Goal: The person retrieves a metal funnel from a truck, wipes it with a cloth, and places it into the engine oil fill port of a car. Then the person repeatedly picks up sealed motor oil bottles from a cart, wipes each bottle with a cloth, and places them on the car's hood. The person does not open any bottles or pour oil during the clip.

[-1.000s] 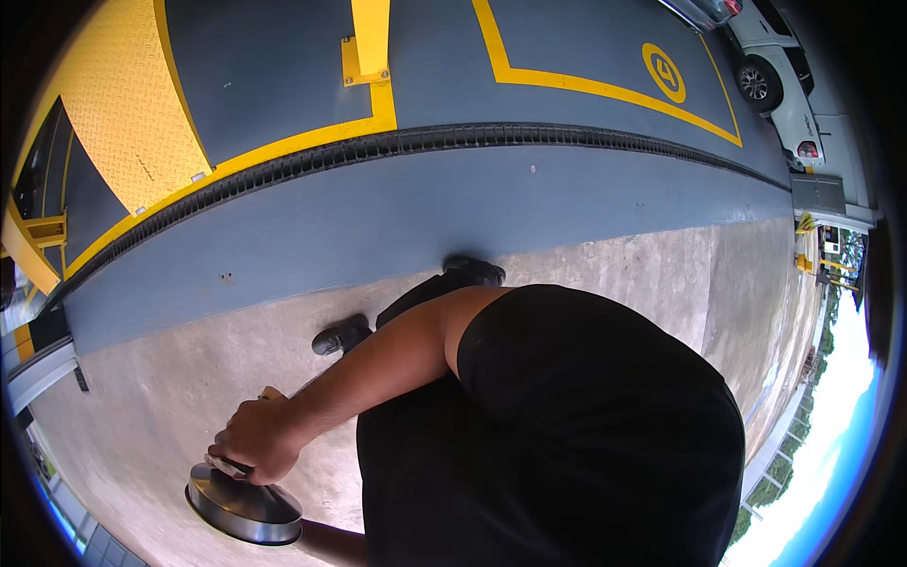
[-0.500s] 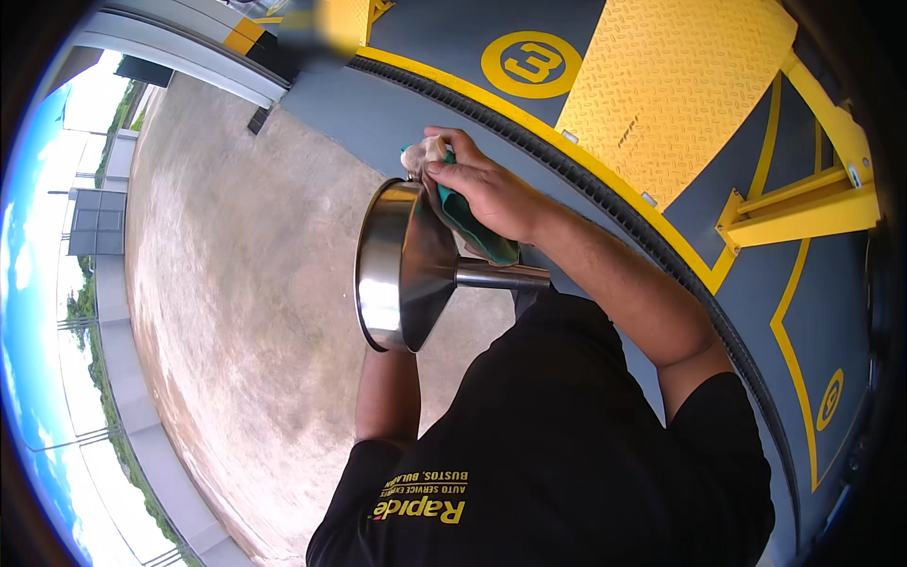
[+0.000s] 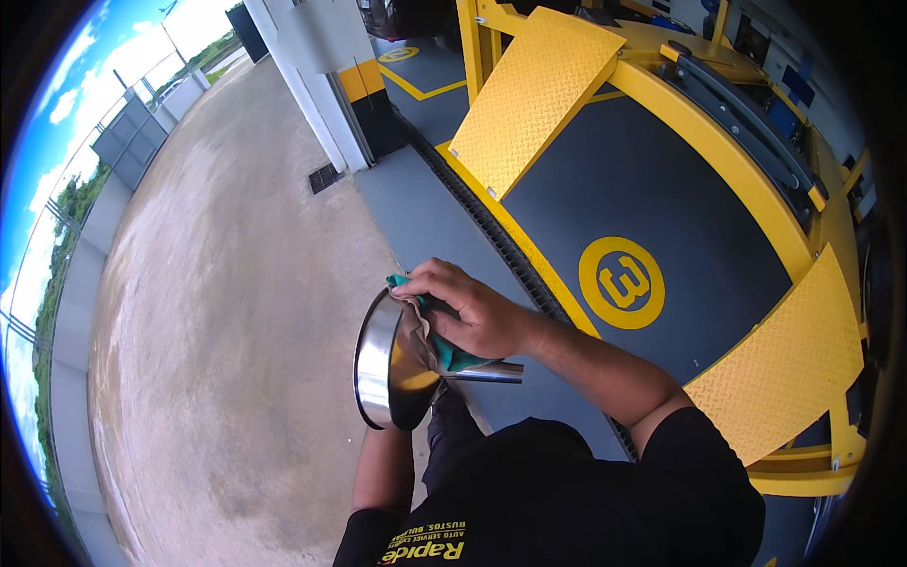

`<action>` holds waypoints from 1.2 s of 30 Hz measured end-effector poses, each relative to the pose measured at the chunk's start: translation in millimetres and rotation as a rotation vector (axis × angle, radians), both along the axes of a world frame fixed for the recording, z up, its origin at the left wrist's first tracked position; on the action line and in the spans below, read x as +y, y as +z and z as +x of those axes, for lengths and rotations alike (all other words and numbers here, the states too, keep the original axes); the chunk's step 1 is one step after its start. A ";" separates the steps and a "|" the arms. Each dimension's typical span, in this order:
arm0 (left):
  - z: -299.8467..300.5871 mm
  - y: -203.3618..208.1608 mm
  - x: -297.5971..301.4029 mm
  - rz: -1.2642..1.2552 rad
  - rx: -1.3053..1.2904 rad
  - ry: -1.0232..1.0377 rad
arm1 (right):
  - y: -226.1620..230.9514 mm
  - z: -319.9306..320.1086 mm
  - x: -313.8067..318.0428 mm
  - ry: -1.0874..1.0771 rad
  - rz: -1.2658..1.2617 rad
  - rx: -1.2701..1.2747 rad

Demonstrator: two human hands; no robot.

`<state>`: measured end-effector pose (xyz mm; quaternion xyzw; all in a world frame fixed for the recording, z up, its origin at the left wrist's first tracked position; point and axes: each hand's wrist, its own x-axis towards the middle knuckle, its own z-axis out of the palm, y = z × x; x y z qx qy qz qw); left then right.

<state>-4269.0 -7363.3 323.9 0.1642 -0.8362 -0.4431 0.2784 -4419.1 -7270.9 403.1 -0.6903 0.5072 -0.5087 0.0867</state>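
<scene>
A shiny metal funnel is held up on its side in front of my body, its wide mouth to the left and its spout to the right. My right hand presses a green and beige rag against the outside of the cone near the upper rim, fingers bent over the cloth. Behind the funnel's lower rim my left forearm disappears. My left hand and its fingers are hidden by the cone.
Yellow ramp plates and a yellow lift frame stand to the right on a grey floor. A dark drain strip borders it. Concrete ground spreads left toward a boundary wall. A white post rises ahead.
The view has swung, showing more of the lift. Funnel and hands sit lower in the picture. My right hand and the rag have shifted over the cone, covering more of it.
</scene>
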 end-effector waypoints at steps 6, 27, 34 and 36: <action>-167.6 -0.3 -230.3 0.715 0.282 -0.200 | -5.6 -140.4 -223.8 0.092 0.005 -0.335; -787.7 64.3 -756.1 1.557 0.675 -1.079 | -29.7 -624.8 -703.2 -0.739 -0.210 -0.012; -980.3 42.3 -929.4 1.362 0.689 -1.097 | -68.8 -792.6 -883.6 -0.833 -0.295 0.064; -1034.8 37.9 -976.2 1.463 0.578 -1.122 | -54.3 -846.5 -931.8 -0.875 -0.323 0.054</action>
